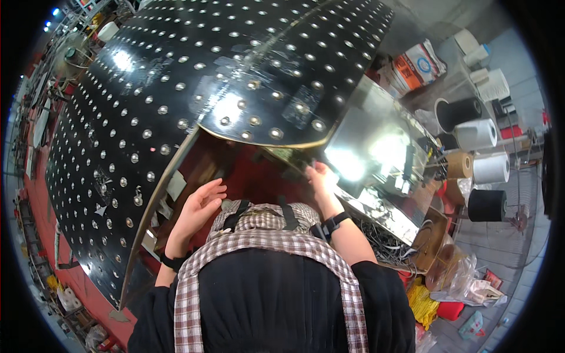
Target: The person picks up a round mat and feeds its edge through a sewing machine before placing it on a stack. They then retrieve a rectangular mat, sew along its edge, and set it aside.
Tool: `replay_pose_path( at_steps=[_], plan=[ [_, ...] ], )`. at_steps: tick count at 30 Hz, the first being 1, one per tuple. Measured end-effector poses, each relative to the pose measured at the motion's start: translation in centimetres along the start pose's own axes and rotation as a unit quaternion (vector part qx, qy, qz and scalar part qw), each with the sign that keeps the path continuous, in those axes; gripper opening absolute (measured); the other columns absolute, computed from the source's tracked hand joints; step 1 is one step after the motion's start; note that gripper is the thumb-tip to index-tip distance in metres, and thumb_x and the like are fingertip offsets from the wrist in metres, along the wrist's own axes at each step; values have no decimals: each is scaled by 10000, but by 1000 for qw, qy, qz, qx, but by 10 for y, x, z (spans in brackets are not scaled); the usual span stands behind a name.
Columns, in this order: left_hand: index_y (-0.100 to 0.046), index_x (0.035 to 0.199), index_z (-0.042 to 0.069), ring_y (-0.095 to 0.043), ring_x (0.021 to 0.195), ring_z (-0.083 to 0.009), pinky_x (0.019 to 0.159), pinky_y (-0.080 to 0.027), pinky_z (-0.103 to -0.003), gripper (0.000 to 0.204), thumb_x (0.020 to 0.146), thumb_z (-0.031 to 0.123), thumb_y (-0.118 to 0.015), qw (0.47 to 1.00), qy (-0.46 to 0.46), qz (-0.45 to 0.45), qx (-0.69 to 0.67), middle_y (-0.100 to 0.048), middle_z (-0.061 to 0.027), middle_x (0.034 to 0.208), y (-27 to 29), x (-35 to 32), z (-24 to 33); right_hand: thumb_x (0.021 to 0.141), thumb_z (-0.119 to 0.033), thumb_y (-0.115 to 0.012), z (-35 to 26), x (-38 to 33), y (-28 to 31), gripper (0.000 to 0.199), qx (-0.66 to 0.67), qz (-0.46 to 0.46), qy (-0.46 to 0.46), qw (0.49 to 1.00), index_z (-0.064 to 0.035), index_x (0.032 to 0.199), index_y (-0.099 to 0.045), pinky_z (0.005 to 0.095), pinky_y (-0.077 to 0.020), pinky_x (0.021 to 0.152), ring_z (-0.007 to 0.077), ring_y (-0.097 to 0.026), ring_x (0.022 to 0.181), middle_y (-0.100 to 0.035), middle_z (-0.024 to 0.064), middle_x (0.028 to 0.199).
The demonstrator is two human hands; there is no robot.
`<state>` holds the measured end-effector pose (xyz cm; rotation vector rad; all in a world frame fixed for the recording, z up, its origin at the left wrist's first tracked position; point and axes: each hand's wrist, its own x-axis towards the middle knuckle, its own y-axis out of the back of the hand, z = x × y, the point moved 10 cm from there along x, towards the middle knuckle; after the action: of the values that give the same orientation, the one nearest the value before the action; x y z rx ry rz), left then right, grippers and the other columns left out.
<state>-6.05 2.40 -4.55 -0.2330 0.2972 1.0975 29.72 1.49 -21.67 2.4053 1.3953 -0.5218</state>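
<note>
In front of me spreads a large black tabletop [170, 65] dotted with rows of round metal studs, with strips of clear tape along its seam. My left hand [203, 203] is in the air beside the edge of the table's cut-out, fingers stretched out and nothing in them. Across the gap, my right hand [321, 181] is close to the rounded table corner and the shiny metal plate [371, 147]. Its fingers are curled in toward the thumb; what they pinch, if anything, cannot be made out. A checked apron [265, 240] covers my lap.
Cones of black and white thread [491, 167] stand at the right, near a printed sack [412, 67]. Tangled cables [388, 247] lie under the metal plate's near edge. A yellow bundle [421, 303] and plastic bags [465, 276] are at the lower right. Red floor [41, 194] shows at left.
</note>
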Motion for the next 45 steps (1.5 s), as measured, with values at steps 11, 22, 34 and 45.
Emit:
replay_pose_path(
  at_steps=[11,22,34,45],
  plan=[
    [-470,1374,19,-583,1102,-148,958,-478,-307,466,935,96,-603,981,4,185,-50,-607,-95,1218,231,-117,-35,830,104,-534,5,46,-51,388,125,64,106,984,27,1206,-584,358,-499,861,231,-604,988,-635,123,1149],
    [-211,1535,83,-297,1421,-174,1156,-263,-317,721,924,71,-594,989,6,-33,-141,-269,-91,1566,171,-207,-49,804,-91,-718,20,-62,-224,488,-334,-529,-121,771,19,1244,-538,348,-454,939,215,-567,1063,-585,131,1243],
    [-647,1200,60,-664,1045,-266,898,-525,-351,332,870,38,-625,865,-35,496,68,-681,-130,1148,156,-368,-22,813,-114,-714,-131,-342,-426,572,-428,-827,-56,359,44,1322,-507,325,-379,1054,193,-519,1217,-576,123,1317],
    [-717,1020,16,-709,880,-180,809,-546,-282,174,878,101,-666,671,-23,739,-51,-736,-100,956,160,-636,-94,840,-77,-672,-26,-631,-539,411,-411,-889,132,151,8,1237,-606,310,-480,945,223,-647,1078,-680,152,1160]
  ],
)
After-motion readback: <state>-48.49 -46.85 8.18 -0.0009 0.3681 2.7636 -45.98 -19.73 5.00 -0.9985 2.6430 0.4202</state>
